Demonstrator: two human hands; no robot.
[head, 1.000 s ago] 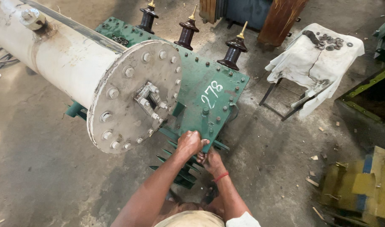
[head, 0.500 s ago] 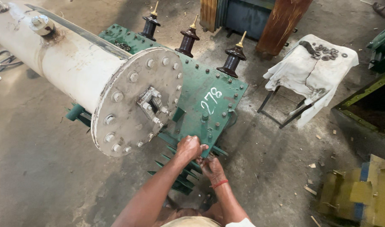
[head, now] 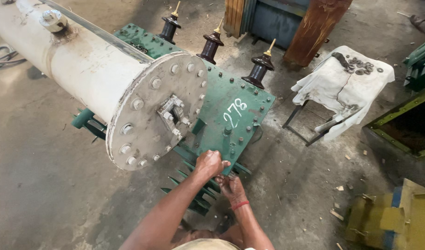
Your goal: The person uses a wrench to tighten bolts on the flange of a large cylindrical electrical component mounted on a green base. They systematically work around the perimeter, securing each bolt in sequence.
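Observation:
A green transformer tank lid (head: 231,115) with white painted digits carries three dark brown insulators (head: 261,69). A white cylindrical tank (head: 96,69) with a bolted round end plate (head: 152,115) lies across it. My left hand (head: 210,163) is clenched over the lid's near edge, by a bolt; anything small inside the fist is hidden. My right hand (head: 231,186), with a red band on the wrist, reaches just under that edge among the green cooling fins (head: 194,194). Its fingers are partly hidden.
A stool draped with a white cloth (head: 342,88) holds several dark washers at the right. A green-rimmed open box (head: 398,134) and a yellow machine part (head: 388,217) stand further right. Wooden and rusty posts (head: 314,28) stand behind. Concrete floor all around.
Both hands stay at the lid's near edge, with the left fist shifting slightly. The view has tilted a little, so the transformer sits lower in frame.

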